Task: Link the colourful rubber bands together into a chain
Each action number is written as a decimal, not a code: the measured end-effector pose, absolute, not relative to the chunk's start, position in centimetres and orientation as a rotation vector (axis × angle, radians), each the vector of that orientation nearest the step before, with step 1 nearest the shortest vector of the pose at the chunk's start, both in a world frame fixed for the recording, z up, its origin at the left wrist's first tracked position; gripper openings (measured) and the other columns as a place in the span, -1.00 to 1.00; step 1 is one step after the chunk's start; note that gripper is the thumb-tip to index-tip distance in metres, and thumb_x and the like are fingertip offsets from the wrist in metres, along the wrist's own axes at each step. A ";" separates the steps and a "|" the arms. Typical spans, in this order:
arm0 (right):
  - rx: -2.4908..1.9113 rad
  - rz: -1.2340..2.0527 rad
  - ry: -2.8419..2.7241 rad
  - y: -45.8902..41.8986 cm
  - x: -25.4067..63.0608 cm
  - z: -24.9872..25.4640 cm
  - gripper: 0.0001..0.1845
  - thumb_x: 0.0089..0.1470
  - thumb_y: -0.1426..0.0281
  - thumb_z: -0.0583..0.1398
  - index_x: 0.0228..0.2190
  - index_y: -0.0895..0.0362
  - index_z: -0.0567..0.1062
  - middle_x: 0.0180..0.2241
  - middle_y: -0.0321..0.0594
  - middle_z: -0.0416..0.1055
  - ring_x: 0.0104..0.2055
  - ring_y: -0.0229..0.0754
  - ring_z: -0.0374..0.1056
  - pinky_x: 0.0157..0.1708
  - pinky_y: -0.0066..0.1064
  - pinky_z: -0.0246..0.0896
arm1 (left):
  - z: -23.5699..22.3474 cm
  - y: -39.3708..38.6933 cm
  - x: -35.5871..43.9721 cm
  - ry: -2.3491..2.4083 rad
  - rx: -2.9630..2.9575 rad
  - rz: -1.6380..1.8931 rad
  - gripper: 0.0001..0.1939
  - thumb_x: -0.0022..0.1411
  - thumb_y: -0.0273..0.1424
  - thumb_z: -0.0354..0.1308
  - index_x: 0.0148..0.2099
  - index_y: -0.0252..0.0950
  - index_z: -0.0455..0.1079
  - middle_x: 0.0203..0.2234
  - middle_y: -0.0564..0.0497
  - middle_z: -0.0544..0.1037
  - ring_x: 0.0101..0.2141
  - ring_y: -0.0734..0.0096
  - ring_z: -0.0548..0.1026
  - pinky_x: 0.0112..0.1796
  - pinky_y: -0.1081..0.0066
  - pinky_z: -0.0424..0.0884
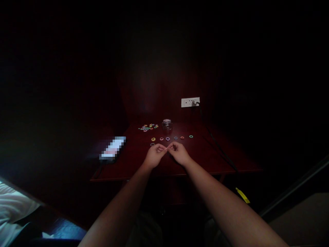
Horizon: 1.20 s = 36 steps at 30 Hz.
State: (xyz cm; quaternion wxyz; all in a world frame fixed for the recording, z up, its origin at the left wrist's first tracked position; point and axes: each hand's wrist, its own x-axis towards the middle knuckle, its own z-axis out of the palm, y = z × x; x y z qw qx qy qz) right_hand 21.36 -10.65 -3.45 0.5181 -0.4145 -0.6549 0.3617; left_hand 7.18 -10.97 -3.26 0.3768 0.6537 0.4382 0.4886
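Note:
Over the front half of the dark red table, my left hand point(155, 155) and my right hand point(179, 153) meet fingertip to fingertip. Both are closed in a pinch; what lies between the fingers is too small to make out. Just beyond them runs a row of small coloured rings that look like hair ties: a yellow ring point(153, 139), a pink ring point(161, 139), a purple ring point(168, 139), a blue-grey ring point(175, 138), an orange-red ring point(182, 138) and a green ring point(191, 136). A pale ring point(152, 144) is partly hidden by my left hand.
Behind the row stands a clear lidded jar point(167, 125), with a loose pile of coloured rings point(147, 128) to its left. A phone point(112, 148) with a lit screen lies at the left edge. From a wall socket point(190, 102), a black cable point(218, 145) crosses the table's right side.

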 end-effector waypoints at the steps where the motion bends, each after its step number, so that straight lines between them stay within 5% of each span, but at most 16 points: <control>1: -0.992 0.872 -1.571 -10.7 21.4 -3.5 -0.88 -0.16 0.37 0.13 -0.56 0.18 0.34 -0.65 -0.37 0.22 -0.61 -0.37 0.10 -0.59 -0.52 0.00 | -3.2 -11.0 7.2 1.123 1.673 1.251 -0.84 -0.05 -0.37 0.19 -0.42 -0.38 0.38 -0.58 0.02 0.44 -0.52 0.52 0.37 -0.45 0.51 0.29; 36: -1.022 0.831 -1.546 -10.3 21.3 -3.8 -0.83 -0.16 0.31 0.15 -0.55 0.17 0.34 -0.64 -0.36 0.25 -0.60 -0.36 0.11 -0.58 -0.51 0.03 | -2.5 -11.7 7.4 1.142 1.676 1.320 -0.86 -0.06 -0.39 0.18 -0.40 -0.36 0.40 -0.57 0.04 0.43 -0.51 0.52 0.37 -0.43 0.50 0.30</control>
